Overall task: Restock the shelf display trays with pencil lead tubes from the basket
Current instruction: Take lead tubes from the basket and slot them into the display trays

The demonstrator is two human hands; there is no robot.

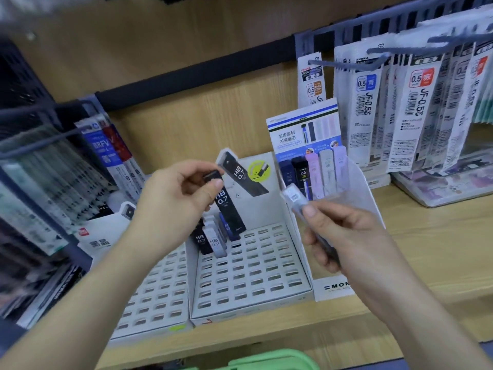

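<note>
My left hand (176, 198) pinches a black HB 0.7 lead tube (226, 206) by its top end, the tube hanging over the back rows of the white slotted display tray (256, 265). A few tubes (213, 239), black, white and blue, stand in that tray's back left slots. My right hand (344, 236) grips a clear tube with dark leads (296, 198), held tilted in front of the tall clear-sided display box (333, 287). A second slotted tray (157, 289) sits to the left. The green basket's rim (266, 360) shows at the bottom edge.
Pastel lead tubes (320, 174) stand in the tall box. Hanging refill packs (416, 102) fill the right side on pegs, above a clear bin (440, 188). Dark racks of refills (53, 182) crowd the left. The wooden shelf edge (293, 332) runs along the front.
</note>
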